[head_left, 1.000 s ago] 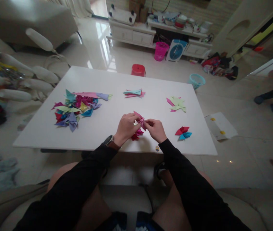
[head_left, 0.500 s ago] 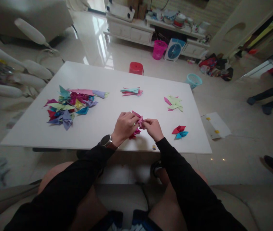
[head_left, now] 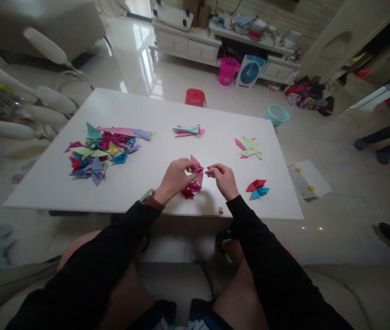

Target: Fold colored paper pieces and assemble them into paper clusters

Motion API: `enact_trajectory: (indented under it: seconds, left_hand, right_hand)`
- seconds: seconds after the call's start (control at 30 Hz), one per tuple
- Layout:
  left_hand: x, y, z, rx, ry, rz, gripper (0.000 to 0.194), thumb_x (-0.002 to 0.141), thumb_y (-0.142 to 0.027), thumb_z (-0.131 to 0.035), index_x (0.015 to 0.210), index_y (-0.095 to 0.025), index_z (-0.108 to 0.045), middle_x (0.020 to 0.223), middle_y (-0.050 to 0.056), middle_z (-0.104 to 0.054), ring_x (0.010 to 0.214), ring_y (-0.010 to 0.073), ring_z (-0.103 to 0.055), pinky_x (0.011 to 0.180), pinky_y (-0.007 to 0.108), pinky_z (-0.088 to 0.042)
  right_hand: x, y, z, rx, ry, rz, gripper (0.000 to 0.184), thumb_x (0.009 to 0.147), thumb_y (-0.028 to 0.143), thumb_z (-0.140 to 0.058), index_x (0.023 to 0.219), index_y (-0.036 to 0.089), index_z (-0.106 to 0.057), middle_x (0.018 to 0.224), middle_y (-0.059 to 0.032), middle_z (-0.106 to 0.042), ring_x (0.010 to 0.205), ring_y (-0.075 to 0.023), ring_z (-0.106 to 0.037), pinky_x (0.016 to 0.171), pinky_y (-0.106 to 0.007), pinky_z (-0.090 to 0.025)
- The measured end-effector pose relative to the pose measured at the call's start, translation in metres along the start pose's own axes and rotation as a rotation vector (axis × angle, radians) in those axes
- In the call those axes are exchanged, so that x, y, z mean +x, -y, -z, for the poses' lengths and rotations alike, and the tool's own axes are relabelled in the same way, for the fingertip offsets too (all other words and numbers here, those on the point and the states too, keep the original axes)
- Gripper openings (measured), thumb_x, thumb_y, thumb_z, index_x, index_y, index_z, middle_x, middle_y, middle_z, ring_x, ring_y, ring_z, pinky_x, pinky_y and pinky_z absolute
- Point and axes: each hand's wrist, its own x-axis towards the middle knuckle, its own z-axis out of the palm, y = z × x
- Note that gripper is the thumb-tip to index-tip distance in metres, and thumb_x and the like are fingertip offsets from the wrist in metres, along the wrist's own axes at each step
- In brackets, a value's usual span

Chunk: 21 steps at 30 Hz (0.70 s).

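Observation:
In the head view, my left hand (head_left: 174,178) pinches a pink folded-paper crane (head_left: 197,163) over the middle of the near side of the white table (head_left: 140,192). Just to its right is my right hand (head_left: 225,179), bent at the fingers, with a small gap between its fingertips and the paper; nothing shows in it. Magenta and red folded paper (head_left: 190,192) lies beneath the crane, partly hidden by my left hand. To the right rest a red and blue folded pair (head_left: 257,188) and some green and pink folded strips (head_left: 249,147).
A large heap of coloured paper cranes (head_left: 102,153) covers the table's left part. A stack of folded strips (head_left: 188,131) lies beyond my hands. A tiny figure (head_left: 220,210) sits by the near edge. A red bucket (head_left: 195,97) stands past the far edge.
My right hand has come off the pink paper and moved slightly right. My left hand has shifted a little left, still holding the crane, whose pink wing now shows more.

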Motion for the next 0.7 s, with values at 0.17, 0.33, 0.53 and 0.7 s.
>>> enact_trajectory:
  seconds: [0.17, 0.33, 0.53, 0.7]
  left_hand:
    - [0.007, 0.005, 0.011, -0.287, 0.134, 0.053, 0.018, 0.082, -0.035, -0.075, 0.085, -0.017, -0.076, 0.084, 0.005, -0.072, 0.077, 0.0161, -0.064, 0.072, 0.029, -0.051]
    - [0.010, 0.005, 0.019, -0.349, 0.170, 0.076, 0.021, 0.080, -0.038, -0.077, 0.086, -0.018, -0.078, 0.086, 0.005, -0.073, 0.079, 0.0169, -0.065, 0.076, 0.031, -0.052]
    - [0.012, 0.003, 0.023, -0.382, 0.219, 0.067, 0.018, 0.082, -0.035, -0.075, 0.086, -0.018, -0.078, 0.085, 0.005, -0.074, 0.081, 0.0174, -0.067, 0.078, 0.031, -0.052]
    - [0.012, 0.001, 0.022, -0.418, 0.227, 0.125, 0.024, 0.081, -0.038, -0.077, 0.093, -0.017, -0.077, 0.092, 0.006, -0.075, 0.087, 0.0197, -0.069, 0.082, 0.034, -0.054]
  right_hand:
    - [-0.001, 0.005, 0.011, -0.075, 0.046, 0.176, 0.017, 0.074, 0.023, -0.065, 0.089, 0.019, -0.071, 0.087, -0.0042, -0.075, 0.082, -0.0189, -0.069, 0.082, -0.035, -0.055]
    - [-0.010, 0.012, 0.012, -0.104, 0.107, 0.312, 0.017, 0.075, 0.018, -0.067, 0.092, 0.019, -0.072, 0.087, -0.0037, -0.074, 0.080, -0.0179, -0.069, 0.079, -0.033, -0.055]
    - [-0.015, 0.014, 0.010, -0.204, 0.089, 0.434, 0.009, 0.084, 0.028, -0.072, 0.084, 0.019, -0.073, 0.080, -0.0031, -0.073, 0.073, -0.0165, -0.066, 0.072, -0.031, -0.054]
    - [-0.014, 0.014, 0.010, -0.209, 0.055, 0.446, 0.014, 0.085, 0.033, -0.072, 0.082, 0.019, -0.073, 0.077, -0.0027, -0.073, 0.070, -0.0159, -0.065, 0.070, -0.030, -0.053]
